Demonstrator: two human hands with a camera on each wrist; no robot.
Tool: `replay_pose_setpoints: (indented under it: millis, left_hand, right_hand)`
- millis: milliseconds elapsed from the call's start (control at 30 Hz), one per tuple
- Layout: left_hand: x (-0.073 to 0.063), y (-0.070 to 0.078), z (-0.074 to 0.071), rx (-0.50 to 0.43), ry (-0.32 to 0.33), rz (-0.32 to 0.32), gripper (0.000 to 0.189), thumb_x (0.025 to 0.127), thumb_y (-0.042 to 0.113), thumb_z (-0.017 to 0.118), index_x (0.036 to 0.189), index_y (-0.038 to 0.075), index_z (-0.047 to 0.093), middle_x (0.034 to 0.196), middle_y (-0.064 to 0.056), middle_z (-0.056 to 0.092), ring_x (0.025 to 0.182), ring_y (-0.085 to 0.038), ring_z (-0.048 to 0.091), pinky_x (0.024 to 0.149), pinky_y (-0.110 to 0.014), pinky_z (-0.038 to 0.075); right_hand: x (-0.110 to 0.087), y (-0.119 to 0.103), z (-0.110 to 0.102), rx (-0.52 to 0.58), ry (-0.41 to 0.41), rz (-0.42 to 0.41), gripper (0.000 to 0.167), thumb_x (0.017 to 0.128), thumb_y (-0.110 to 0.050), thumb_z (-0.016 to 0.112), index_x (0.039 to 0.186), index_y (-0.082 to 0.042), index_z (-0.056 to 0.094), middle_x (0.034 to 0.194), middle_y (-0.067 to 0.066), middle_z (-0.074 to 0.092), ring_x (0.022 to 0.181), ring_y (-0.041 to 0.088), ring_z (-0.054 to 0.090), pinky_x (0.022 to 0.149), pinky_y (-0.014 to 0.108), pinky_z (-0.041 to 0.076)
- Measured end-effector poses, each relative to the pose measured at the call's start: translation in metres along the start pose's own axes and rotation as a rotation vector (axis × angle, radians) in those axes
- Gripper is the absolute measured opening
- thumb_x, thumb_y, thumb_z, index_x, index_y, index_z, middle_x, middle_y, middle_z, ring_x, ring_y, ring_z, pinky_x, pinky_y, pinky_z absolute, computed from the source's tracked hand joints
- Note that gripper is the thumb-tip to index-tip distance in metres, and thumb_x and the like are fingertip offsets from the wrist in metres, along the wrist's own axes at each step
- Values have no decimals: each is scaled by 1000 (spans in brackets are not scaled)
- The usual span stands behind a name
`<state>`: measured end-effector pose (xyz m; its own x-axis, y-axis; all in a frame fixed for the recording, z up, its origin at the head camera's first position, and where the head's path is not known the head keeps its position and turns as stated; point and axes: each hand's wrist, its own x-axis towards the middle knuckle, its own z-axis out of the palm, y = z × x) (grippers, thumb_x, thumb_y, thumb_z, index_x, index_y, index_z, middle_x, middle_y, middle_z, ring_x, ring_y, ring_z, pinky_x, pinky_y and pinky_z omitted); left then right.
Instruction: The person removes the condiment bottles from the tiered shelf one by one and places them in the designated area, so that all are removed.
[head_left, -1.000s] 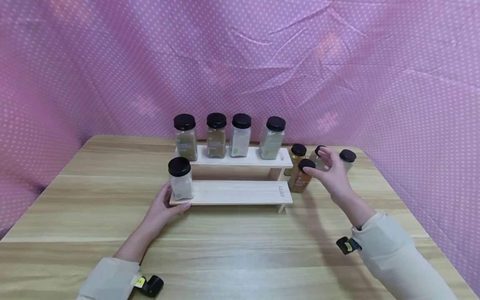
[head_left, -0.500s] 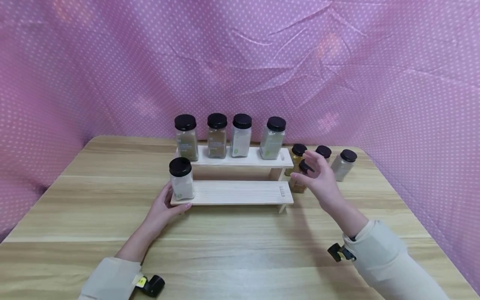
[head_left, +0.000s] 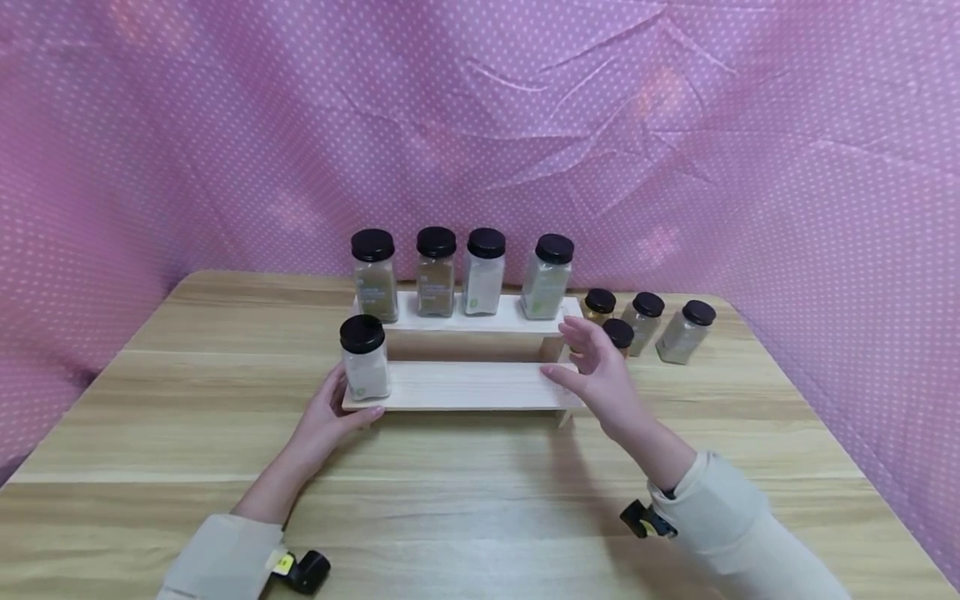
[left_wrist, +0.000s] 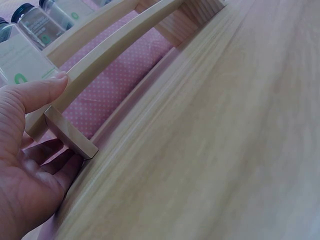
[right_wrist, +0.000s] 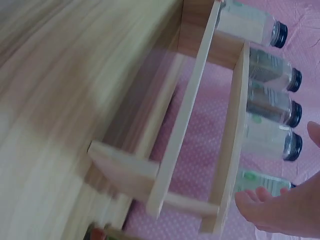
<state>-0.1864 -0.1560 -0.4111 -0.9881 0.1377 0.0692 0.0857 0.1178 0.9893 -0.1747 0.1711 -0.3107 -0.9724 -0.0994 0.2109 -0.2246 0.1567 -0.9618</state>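
Note:
A two-tier light wooden spice rack point(head_left: 465, 385) stands mid-table. My left hand point(head_left: 327, 421) grips the left end of its lower tier. In the left wrist view, the thumb presses the front edge and the fingers reach round the leg point(left_wrist: 71, 134). Just above that hand a jar of white powder point(head_left: 366, 371) with a black lid stands on the lower tier. My right hand point(head_left: 602, 387) holds nothing. Its thumb and fingers are spread at the rack's right end, overlapping the lower tier's end in the head view and partly hiding a black-lidded jar point(head_left: 618, 335) behind.
Along the upper tier stand several black-lidded spice jars point(head_left: 437, 279), with a wider gap before the rightmost jar point(head_left: 547, 283). Right of the rack, more jars point(head_left: 684, 335) stand on the wooden table point(head_left: 450, 500). A pink dotted cloth point(head_left: 480, 125) hangs behind the table.
My right hand has moved left and toward me, from over the jars on the right to the rack's right end. The left hand keeps its hold.

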Motion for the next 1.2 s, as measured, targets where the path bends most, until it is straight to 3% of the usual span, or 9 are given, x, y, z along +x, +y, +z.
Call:
replay_pose_setpoints:
  millis: [433,933,1200]
  left_hand:
    - [1,0,0,-9,1,23,81,73,8,68,136,5,17,131,-22,30,121,-27,24,97,-41,19]
    - [0,2,0,7,-9,4,83,74,11,68,137,8,15,134,-20,27,123,-26,21,98,-41,17]
    - [0,3,-1,8,-8,0,83,73,11,69,137,8,15,134,-20,27,123,-27,21,99,-40,17]
  right_hand:
    - [3,5,40,-9,-41,-7,62,70,3,67,125,0,37,121,16,44,111,24,39,93,38,30]
    - [8,12,84,46,-123,-58,61,69,0,68,123,1,39,121,16,45,113,32,38,92,42,30]
    - [12,11,107,38,-163,-40,61,69,-2,70,122,0,40,121,15,45,113,29,38,92,40,30]
